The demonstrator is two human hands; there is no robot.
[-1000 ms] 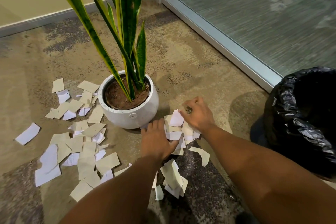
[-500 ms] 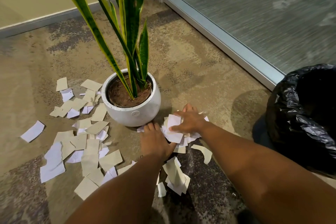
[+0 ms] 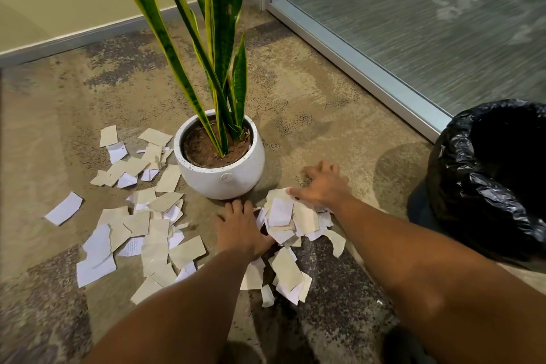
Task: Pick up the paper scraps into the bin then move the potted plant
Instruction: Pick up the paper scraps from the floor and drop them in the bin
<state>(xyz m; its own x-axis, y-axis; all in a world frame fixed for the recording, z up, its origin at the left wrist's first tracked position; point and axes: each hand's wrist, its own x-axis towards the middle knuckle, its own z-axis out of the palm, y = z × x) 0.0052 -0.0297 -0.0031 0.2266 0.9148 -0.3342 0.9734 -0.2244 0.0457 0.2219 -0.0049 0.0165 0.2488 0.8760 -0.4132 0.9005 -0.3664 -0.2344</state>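
Both flat, spread hands, left hand (image 3: pixel 240 227) and right hand (image 3: pixel 320 185), corralled a heap of torn white and beige paper scraps (image 3: pixel 291 220); next, probably scooping it toward the black-lined bin (image 3: pixel 487 180)

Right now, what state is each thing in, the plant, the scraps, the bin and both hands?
potted plant: upright on the carpet, not moved yet.
heaped scraps: gathered between the hands, on the floor.
scattered scraps: loose on the carpet, left of the pot.
bin: black liner, mouth open, inside too dark to tell.
left hand: flat, pressing against the heap.
right hand: fingers spread over the heap's far edge.
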